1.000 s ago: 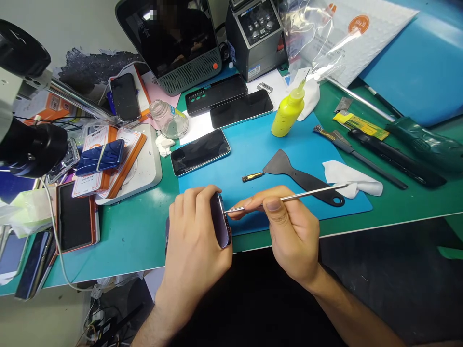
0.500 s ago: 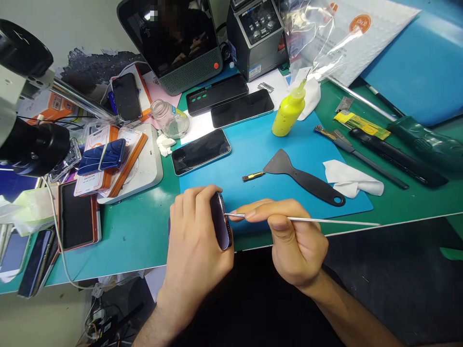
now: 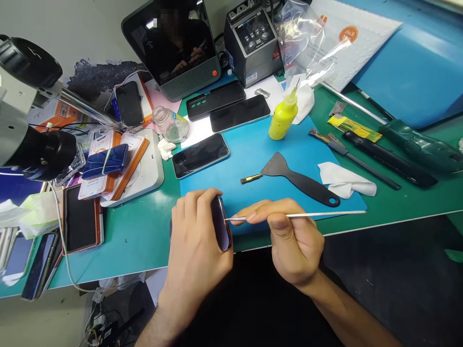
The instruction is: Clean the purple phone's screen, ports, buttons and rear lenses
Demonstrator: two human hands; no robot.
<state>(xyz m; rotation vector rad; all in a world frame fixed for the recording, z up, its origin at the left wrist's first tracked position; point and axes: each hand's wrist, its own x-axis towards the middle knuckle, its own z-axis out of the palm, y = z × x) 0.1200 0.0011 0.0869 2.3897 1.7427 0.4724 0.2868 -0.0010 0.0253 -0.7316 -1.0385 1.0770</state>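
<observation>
My left hand (image 3: 197, 236) is wrapped round a dark smartphone (image 3: 220, 224), tilted so that its bottom edge faces right; the palm hides most of it. In my right hand (image 3: 289, 236) a thin metal pick (image 3: 325, 213) is pinched between thumb and fingers. Its tip meets the phone's bottom edge near the port, though the exact contact is too small to make out. Beyond the hands, a black plastic scraper (image 3: 300, 180) and a small brush tip (image 3: 251, 179) lie on the blue mat (image 3: 249, 149).
Two phones lie behind, one nearer (image 3: 200, 155) and one farther (image 3: 240, 113). A yellow dropper bottle (image 3: 283, 118) stands upright by them. To the right are a white cloth (image 3: 347, 180), a long brush (image 3: 356, 159) and a green-handled screwdriver (image 3: 423, 142). A microscope (image 3: 43, 149) overhangs the left.
The pick's free end has swung slightly upward and its angle at the phone edge has altered. The whole view has shifted a little; the left hand keeps its hold.
</observation>
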